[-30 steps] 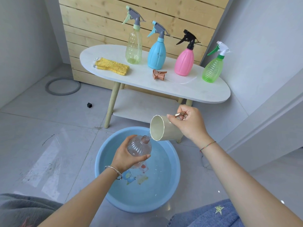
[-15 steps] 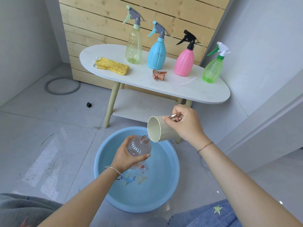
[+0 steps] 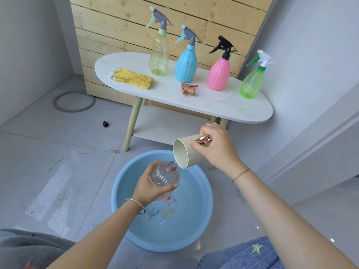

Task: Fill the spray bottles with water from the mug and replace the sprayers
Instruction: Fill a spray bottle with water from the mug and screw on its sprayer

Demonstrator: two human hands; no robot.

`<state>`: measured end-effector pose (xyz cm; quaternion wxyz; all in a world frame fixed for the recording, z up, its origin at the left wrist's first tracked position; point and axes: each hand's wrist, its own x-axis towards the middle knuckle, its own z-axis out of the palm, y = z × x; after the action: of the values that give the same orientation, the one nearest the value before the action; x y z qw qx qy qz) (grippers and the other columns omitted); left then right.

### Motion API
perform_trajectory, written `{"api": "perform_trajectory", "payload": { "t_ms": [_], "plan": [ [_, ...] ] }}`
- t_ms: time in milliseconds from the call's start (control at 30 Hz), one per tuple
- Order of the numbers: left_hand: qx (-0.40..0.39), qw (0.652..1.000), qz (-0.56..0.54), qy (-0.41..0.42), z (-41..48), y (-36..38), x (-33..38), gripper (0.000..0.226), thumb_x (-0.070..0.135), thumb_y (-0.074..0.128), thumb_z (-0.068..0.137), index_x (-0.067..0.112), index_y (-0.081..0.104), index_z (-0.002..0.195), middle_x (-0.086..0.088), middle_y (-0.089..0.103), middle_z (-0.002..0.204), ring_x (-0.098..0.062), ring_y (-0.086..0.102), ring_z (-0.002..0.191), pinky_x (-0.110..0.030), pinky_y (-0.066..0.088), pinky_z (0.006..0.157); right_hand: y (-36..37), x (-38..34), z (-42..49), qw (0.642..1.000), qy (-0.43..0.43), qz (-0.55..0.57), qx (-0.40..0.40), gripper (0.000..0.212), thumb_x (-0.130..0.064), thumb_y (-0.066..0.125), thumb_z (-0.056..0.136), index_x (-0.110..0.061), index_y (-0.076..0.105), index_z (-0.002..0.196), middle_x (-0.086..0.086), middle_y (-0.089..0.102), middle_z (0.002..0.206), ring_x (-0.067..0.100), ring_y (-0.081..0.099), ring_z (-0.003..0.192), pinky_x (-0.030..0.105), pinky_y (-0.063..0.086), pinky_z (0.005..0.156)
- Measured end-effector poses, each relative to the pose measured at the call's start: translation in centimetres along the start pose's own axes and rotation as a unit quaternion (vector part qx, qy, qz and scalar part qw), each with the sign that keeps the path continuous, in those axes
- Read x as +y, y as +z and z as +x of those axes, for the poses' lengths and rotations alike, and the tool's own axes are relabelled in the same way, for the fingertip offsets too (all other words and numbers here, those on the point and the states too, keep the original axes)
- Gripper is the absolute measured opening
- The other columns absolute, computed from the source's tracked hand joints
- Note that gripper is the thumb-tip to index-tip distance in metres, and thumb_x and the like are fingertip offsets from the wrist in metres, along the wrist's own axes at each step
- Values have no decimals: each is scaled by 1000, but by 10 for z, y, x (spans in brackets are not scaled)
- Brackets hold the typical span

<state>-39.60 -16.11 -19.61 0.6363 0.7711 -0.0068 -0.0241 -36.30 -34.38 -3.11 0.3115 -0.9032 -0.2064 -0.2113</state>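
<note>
– Fingers [image 3: 153,166] of which hand held the bottle?
– Those of the left hand [image 3: 149,188]. With the thumb, they were wrapped round the clear bottle [image 3: 165,177], which was tilted, neck open, over the blue basin [image 3: 116,191]. The right hand [image 3: 215,150] gripped the cream mug [image 3: 186,154] by its handle. The mug was tipped so that its lip stood just beside the neck, and a thin trickle appeared to pass between them.
– How far had the task come?
– Judged as mid-fill on this bottle. Its brown sprayer [image 3: 188,88] lay loose on the white table [image 3: 233,107], not yet replaced.
– And the others?
– Four stood on the table with sprayers fitted: the pale green bottle [image 3: 158,57], blue bottle [image 3: 185,66], pink bottle [image 3: 218,74] and bright green bottle [image 3: 251,84]. Whether they held water could not be told. A yellow cloth [image 3: 132,79] lay near the table's left end.
</note>
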Motion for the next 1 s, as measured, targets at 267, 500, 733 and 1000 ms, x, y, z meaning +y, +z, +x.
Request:
{"api": "perform_trajectory", "payload": {
  "t_ms": [267,500,733,1000],
  "plan": [
    [-1,1000,-3,2,0,1,0,78,55,86,44,37,54,113,24,62,110,6,56,107,-2,39,82,2,-3,1,999,-31,-13,-10,43,-17,75,70,-19,33,59,-8,33,57,18,32,61,21,25,58],
    [2,1000,-9,2,-1,0,3,79,56,85,44,36,53,113,25,61,111,12,53,106,1,37,80,4,-6,1,998,-49,-33,-26,43,-21,73,71,-19,32,59,-8,34,58,16,32,62,29,26,60],
    [3,1000,-3,-2,-2,0,1,79,55,86,45,37,53,114,25,61,112,12,52,107,1,37,80,8,-8,0,995,-79,-51,-26,40,-24,71,72,-18,33,59,-7,32,59,11,25,65,31,28,63],
    [9,1000,-2,-6,0,0,-2,71,38,93,55,36,53,113,31,60,108,12,52,108,0,37,80,12,-6,-2,997,-66,-42,-22,42,-20,73,73,-18,34,60,-5,35,59,13,28,64,28,26,62]
  ]
}}
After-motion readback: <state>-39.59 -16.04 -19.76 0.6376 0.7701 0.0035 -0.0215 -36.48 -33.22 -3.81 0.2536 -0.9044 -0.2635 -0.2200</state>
